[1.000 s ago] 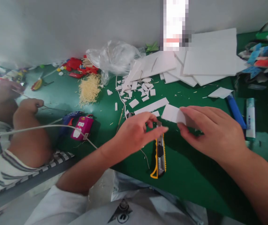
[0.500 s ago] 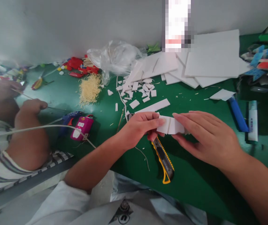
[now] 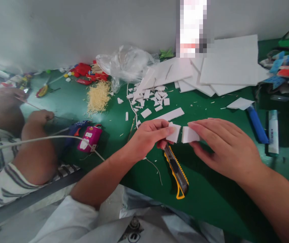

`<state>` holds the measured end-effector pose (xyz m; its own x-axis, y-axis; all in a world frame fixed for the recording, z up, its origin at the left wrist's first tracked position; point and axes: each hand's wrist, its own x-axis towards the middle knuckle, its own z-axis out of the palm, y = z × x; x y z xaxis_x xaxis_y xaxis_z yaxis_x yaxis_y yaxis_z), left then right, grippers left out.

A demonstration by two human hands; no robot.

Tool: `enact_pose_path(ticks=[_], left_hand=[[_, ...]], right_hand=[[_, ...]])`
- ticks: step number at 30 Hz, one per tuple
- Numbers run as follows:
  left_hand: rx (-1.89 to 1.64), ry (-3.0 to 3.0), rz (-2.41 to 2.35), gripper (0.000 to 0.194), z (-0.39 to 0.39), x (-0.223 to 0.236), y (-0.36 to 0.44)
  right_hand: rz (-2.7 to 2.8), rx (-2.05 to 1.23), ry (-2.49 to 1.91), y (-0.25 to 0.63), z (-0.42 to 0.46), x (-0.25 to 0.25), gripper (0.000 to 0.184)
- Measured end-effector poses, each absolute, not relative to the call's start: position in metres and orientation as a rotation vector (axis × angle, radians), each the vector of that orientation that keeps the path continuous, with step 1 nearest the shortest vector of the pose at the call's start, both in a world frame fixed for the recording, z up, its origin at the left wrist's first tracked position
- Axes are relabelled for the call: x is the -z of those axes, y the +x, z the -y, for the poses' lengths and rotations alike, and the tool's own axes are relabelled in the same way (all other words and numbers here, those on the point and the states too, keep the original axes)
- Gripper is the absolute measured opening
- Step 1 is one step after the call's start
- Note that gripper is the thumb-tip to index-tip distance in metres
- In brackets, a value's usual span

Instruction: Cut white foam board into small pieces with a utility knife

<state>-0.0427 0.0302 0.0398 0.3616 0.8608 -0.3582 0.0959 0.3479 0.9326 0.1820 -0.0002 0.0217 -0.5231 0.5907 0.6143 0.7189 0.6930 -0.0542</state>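
Note:
My left hand (image 3: pixel 152 137) pinches a small white foam board piece (image 3: pixel 174 133) between thumb and fingers. Across a narrow gap, my right hand (image 3: pixel 225 148) grips a second white foam piece (image 3: pixel 190 135) by its right side. Both pieces are held above the green table. Beneath my left fingers lies a yellow and black utility knife (image 3: pixel 176 172), its upper end partly hidden by the hand. Just behind my hands rests a long white foam strip (image 3: pixel 171 114), and beyond it a scatter of small white offcuts (image 3: pixel 149 96).
White foam sheets (image 3: pixel 229 60) are stacked at the back right, near a blue-handled tool (image 3: pixel 257 125) and a glue tube (image 3: pixel 273 131). Behind the offcuts lie a plastic bag (image 3: pixel 129 64) and yellow shreds (image 3: pixel 98 97). A pink power strip (image 3: pixel 90 138) sits left, beside a co-worker's arm (image 3: pixel 35 145).
The white foam, one folded or joined piece before, is now two separate pieces with a gap between them, one in each hand.

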Motion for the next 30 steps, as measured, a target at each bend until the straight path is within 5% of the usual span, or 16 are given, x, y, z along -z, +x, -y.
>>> enact_pose_path(ticks=[5, 11, 16, 23, 30], left_hand=[[-0.804, 1.632, -1.393, 0.022, -0.037, -0.034, -0.051], [-0.559, 2.237, -1.431, 0.030, -0.048, -0.020, -0.051], [-0.276, 2.303, -1.579, 0.033, -0.054, -0.021, -0.047], [-0.369, 2.386, -1.640, 0.026, -0.024, -0.040, -0.044], [0.319, 2.559, -1.122, 0.050, 0.031, -0.050, -0.019]], right_hand=[[2.224, 0.311, -1.230, 0.187, -0.003, -0.016, 0.027], [2.309, 0.232, -1.344, 0.191, -0.005, -0.006, 0.029], [2.384, 0.208, -1.307, 0.188, -0.005, -0.001, 0.032], [2.411, 0.228, -1.374, 0.190, -0.002, -0.002, 0.040], [2.423, 0.230, -1.469, 0.193, -0.003, 0.001, 0.037]])
